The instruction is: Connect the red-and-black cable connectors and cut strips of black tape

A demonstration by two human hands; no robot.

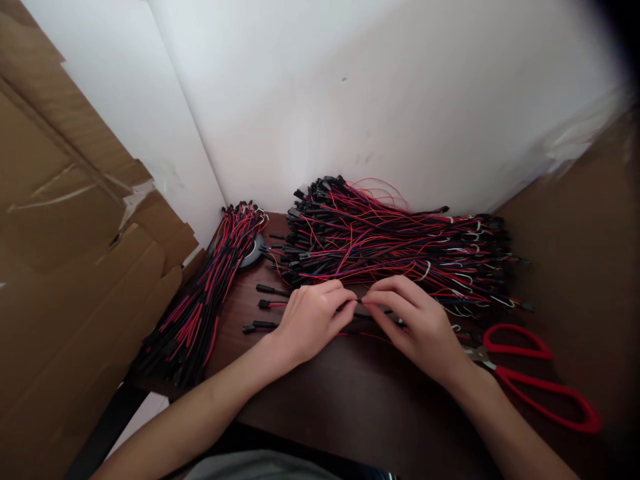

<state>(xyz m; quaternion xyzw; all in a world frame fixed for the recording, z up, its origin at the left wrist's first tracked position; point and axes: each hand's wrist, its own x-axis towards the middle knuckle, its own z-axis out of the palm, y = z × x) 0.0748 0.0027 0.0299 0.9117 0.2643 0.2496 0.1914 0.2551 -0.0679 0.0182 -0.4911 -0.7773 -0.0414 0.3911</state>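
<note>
Lying toward the near right corner of the table (350, 393), red-handled scissors (530, 378) rest beside the right wrist; the blades are partly hidden, so that wrist would do well to stay mindful of them. Farther in, around the middle of the table, the left hand (311, 313) and right hand (417, 320) meet almost tip to tip, fingers narrowed to a pinch on a thin dark piece (359, 301), too small to make out fully. A light grip, close in and in line, probably serves best here. Beside the left hand, connector leads (271, 289) point toward the left edge. A cable bundle (200, 293) runs along that edge, and a large cable pile (370, 240) spreads near the far edge.
</note>
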